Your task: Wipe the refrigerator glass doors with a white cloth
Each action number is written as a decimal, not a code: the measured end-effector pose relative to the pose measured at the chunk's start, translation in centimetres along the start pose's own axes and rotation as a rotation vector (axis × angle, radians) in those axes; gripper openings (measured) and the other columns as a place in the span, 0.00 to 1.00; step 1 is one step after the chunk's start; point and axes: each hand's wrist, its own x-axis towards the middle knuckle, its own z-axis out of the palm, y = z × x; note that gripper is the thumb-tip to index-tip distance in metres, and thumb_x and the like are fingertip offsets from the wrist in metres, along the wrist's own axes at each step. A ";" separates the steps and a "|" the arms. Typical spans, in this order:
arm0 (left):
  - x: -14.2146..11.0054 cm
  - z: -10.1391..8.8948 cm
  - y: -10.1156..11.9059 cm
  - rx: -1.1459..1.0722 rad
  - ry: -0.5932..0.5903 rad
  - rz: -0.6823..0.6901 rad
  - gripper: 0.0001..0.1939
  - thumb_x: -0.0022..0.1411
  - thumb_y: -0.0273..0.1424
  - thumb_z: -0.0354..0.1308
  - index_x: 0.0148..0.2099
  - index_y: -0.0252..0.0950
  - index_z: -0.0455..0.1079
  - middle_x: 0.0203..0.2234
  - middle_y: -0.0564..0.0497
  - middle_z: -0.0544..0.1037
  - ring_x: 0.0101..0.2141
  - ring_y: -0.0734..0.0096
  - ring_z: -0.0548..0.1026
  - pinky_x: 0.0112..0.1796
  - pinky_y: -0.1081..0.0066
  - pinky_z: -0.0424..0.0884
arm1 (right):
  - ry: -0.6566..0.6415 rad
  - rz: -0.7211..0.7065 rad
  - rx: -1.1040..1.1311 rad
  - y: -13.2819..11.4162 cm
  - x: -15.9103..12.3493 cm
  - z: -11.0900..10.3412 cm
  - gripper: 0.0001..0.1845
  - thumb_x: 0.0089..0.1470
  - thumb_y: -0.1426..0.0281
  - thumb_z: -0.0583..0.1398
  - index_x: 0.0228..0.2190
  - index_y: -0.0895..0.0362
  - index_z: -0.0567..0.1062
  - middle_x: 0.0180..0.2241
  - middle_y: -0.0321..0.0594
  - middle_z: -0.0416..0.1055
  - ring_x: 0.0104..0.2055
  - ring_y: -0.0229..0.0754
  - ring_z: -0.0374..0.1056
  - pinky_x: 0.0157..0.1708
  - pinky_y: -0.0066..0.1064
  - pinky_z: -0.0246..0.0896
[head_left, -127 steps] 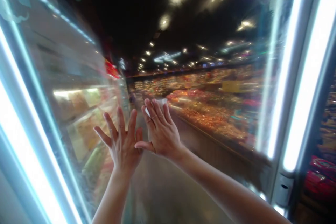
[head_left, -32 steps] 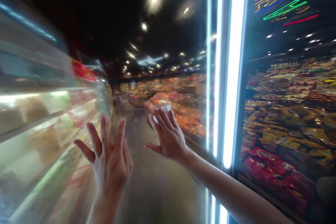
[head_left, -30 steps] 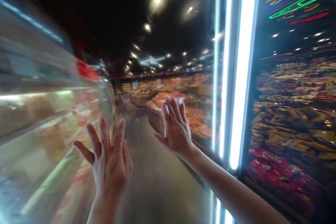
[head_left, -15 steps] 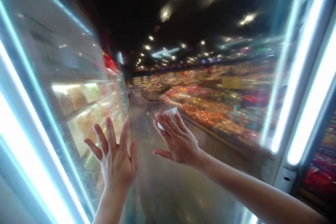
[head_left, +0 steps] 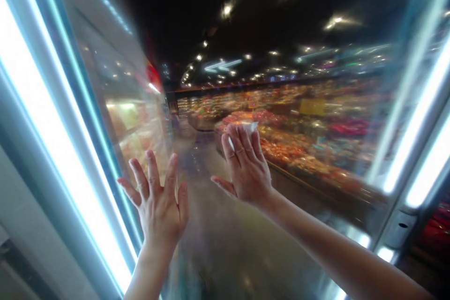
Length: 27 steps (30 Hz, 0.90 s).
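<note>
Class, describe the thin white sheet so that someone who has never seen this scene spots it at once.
Start between the glowing white tube lights slanting up both sides. Find the bare, flat right-hand grip, in front of blurred orange-red goods. The thin white sheet shows from under it, one pointed corner poking out at the top: plain white against the goods' warm colours.

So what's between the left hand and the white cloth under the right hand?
Head view: beside the left hand, only blurred floor as backdrop, then fingers of the right hand, which partly cover the white cloth.
</note>
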 end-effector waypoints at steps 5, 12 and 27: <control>-1.5 0.0 -1.1 -0.013 -0.001 0.043 0.38 0.69 0.28 0.56 0.76 0.53 0.49 0.77 0.48 0.42 0.75 0.47 0.32 0.70 0.30 0.29 | -0.038 -0.202 0.071 -2.5 -0.3 0.5 0.46 0.69 0.46 0.48 0.72 0.68 0.51 0.74 0.51 0.51 0.79 0.47 0.30 0.77 0.48 0.34; -4.3 -0.1 -0.6 -0.028 -0.027 0.139 0.42 0.66 0.25 0.58 0.76 0.55 0.47 0.77 0.52 0.39 0.75 0.49 0.26 0.68 0.31 0.21 | -0.057 -0.066 0.040 -4.4 -4.9 1.0 0.46 0.70 0.49 0.49 0.73 0.69 0.45 0.75 0.53 0.45 0.79 0.49 0.29 0.77 0.47 0.34; -4.6 2.2 4.5 -0.082 -0.084 0.312 0.47 0.65 0.27 0.58 0.77 0.54 0.37 0.77 0.57 0.27 0.74 0.59 0.20 0.70 0.44 0.18 | -0.066 0.215 -0.102 1.8 -14.0 0.9 0.55 0.65 0.42 0.50 0.74 0.66 0.39 0.75 0.61 0.44 0.78 0.61 0.37 0.72 0.60 0.47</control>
